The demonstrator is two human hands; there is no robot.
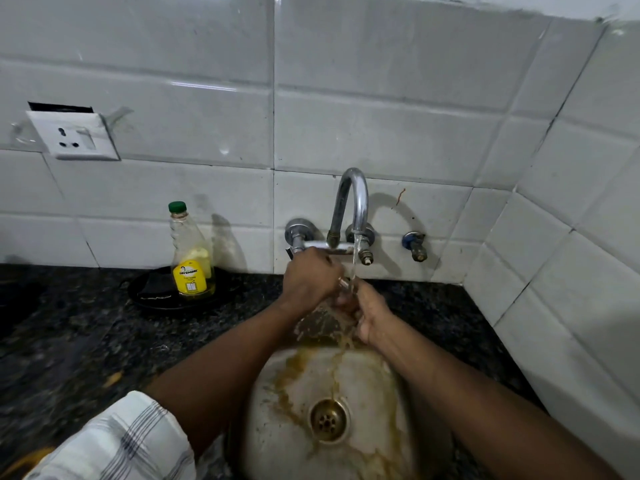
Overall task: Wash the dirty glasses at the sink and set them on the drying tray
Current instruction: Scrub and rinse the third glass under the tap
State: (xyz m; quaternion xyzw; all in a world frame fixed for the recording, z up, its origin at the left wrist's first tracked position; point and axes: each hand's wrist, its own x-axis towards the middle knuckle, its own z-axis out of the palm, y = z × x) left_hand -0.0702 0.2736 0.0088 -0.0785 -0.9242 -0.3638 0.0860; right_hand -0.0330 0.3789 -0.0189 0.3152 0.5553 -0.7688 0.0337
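Keep the glass (343,293) in the tap (354,202) stream over the sink (377,382), gripped between left hand (311,282) and right hand (371,317), fingers of both curled round it. Tilt to flush the brown water (334,362) out, turn slowly to rinse every side, and hold firmly: probably slippery when wet. Avoid knocking the tap.

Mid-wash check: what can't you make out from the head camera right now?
- Glass: head view, mostly hidden between left hand and right hand, blurred by water; cleanliness unclear.
- Sink: near side cut off by bottom edge.
- Bottle label: print too small.
- Drying tray: none in frame.
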